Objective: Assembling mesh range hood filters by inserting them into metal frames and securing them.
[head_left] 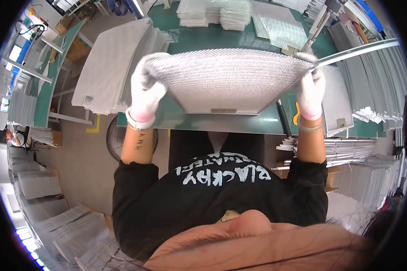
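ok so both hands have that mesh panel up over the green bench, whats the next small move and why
Probably lower the mesh panel flat onto the green bench. The left hand and right hand, both gloved, grip its two far corners, so it hangs above the bench with its framed near edge tipped toward the person. A bare patch of benchtop shows just beyond it, between the stacked mesh sheets.

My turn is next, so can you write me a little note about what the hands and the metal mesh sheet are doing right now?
Left hand: gloved, gripping the mesh sheet's left edge.
Right hand: gloved, gripping its right edge.
The sheet is held up over the green table.
Done: a pile of mesh sheets lies to the left.
Left: this sheet is not yet set down; more piles lie at the table's far end.
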`<state>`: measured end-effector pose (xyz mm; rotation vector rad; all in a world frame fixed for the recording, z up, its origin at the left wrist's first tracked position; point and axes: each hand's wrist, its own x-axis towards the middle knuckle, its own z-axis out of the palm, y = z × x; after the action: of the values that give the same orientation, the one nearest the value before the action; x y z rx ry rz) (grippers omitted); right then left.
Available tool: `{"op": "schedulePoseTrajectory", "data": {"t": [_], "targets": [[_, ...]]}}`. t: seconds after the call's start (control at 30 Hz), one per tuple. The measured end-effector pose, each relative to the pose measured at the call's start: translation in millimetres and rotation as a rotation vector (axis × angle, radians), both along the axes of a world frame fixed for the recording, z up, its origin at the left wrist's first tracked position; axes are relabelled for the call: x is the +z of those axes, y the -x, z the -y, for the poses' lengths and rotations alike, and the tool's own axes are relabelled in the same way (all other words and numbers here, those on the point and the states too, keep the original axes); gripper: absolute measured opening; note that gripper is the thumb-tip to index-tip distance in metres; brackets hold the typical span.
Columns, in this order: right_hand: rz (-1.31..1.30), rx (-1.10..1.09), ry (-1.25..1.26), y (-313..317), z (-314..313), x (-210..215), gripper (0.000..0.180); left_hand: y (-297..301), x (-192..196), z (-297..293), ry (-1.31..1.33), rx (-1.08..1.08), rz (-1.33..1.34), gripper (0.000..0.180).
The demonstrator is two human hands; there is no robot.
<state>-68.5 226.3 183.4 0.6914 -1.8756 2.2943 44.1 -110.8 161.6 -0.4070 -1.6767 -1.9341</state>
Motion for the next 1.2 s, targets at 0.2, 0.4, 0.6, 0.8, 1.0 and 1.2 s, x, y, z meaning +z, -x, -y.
{"op": "schedulePoseTrajectory", "data": {"t": [0.2, 0.4, 0.6, 0.8, 1.0, 1.2], "targets": [[-0.211, -0.160, -0.009, 1, 1, -14, 0.011, 1, 4, -25, 0.187, 0.034, -0.231, 0.021], [-0.411, 0.212, 0.080, -30, -18, -26, 0.029, -13, -38, -9, 0.357, -0.511, -0.026, 0.021], [-0.390, 0.137, 0.263, -57, -20, -30, 0.029, -23, -18, -15, 0.447, -0.580, -0.089, 0.025], [-0.344, -0.351, 0.209, -35, 2, -17, 0.116, 5, -5, -29, 0.159, -0.177, -0.273, 0.015], [-0.628, -0.280, -0.404, 0, -38, 12, 0.085, 25, -8, -18, 0.219, 0.056, -0.192, 0.013], [-0.807, 0.173, -0.902, 5, -34, 91, 0.044, 29, -8, -23, 0.128, 0.030, -0.135, 0.008]]}}
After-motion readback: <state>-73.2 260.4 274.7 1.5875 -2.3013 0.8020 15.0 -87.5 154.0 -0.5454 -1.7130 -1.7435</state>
